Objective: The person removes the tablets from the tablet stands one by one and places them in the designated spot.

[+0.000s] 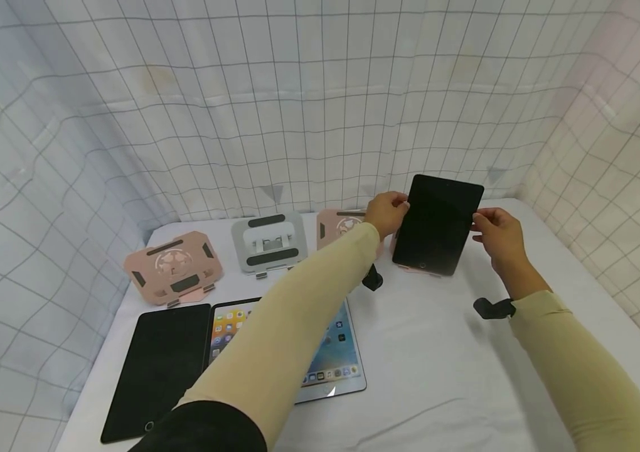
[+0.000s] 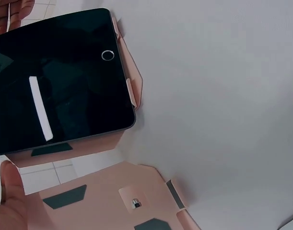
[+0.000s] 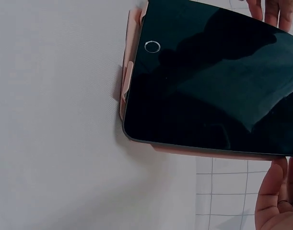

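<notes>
A black-screened tablet leans upright on a pink folding stand, its lower edge at the stand's small front lips. At the tablet's left edge, my left hand holds it with curled fingers and thumb. My right hand holds the opposite edge, thumb and fingertips at the side; the right wrist view shows these fingertips right at the rim. Most of the stand is hidden behind the tablet. Beside it, partly behind my left hand, stands another pink stand with no tablet on it.
Further left are a grey stand and a pink stand. In front lie a black-screened tablet and tablets with lit screens, partly covered by my left sleeve. Grid-patterned curtains enclose the white table.
</notes>
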Motion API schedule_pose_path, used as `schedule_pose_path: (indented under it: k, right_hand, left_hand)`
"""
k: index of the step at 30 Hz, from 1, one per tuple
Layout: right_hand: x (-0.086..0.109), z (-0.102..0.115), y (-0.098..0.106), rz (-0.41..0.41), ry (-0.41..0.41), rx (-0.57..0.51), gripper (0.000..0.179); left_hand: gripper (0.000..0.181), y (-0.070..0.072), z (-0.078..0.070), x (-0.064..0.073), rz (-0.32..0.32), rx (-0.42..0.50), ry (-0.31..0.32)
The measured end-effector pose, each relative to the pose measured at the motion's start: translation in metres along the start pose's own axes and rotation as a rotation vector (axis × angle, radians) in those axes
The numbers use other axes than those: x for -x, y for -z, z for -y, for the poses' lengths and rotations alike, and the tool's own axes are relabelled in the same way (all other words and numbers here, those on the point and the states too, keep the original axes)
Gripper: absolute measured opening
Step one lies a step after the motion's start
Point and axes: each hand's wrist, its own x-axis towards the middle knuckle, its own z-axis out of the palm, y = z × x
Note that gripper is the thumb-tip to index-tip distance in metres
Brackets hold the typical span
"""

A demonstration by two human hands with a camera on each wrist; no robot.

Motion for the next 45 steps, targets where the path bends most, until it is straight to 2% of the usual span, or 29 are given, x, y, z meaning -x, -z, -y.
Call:
schedule_pose_path:
  k: [8, 13, 17, 21, 25, 30, 37, 42, 45]
  right_hand:
    - [0.003, -0.001, -0.002, -0.05, 0.015, -0.097, 0.008]
    - [0.008, -0.001, -0.001, -0.031, 0.046, -0.174, 0.005]
    - [0.012, -0.001, 0.0, -0.019, 0.075, -0.154, 0.006]
    - [0.016, 0.0, 0.0, -0.026, 0.089, -0.074, 0.016]
    - [0.02, 0.002, 0.0, -0.036, 0.101, -0.008, 0.021]
    - [0.026, 0.007, 0.0, -0.031, 0.105, -0.023, 0.021]
    - [0.038, 0.013, 0.0, 0.006, 0.113, -0.025, 0.017]
    - [0.047, 0.015, -0.001, 0.045, 0.138, -0.007, 0.019]
    - [0.052, 0.016, -0.002, 0.077, 0.145, 0.0, 0.021]
  left_hand:
    - [0.022, -0.002, 0.006, -0.002, -0.029, 0.044, -0.042]
    - [0.015, -0.003, 0.01, 0.002, -0.058, 0.119, -0.061]
    - [0.013, -0.003, 0.014, 0.007, -0.051, 0.181, -0.081]
    - [0.013, -0.002, 0.017, 0.011, -0.025, 0.232, -0.1]
    - [0.013, 0.002, 0.016, 0.016, -0.015, 0.244, -0.116]
    - [0.013, 0.005, 0.017, 0.022, 0.0, 0.272, -0.134]
    - [0.013, 0.01, 0.027, 0.035, 0.003, 0.262, -0.207]
    - [0.011, 0.015, 0.033, 0.045, 0.032, 0.296, -0.187]
    - [0.009, 0.018, 0.037, 0.052, 0.06, 0.334, -0.137]
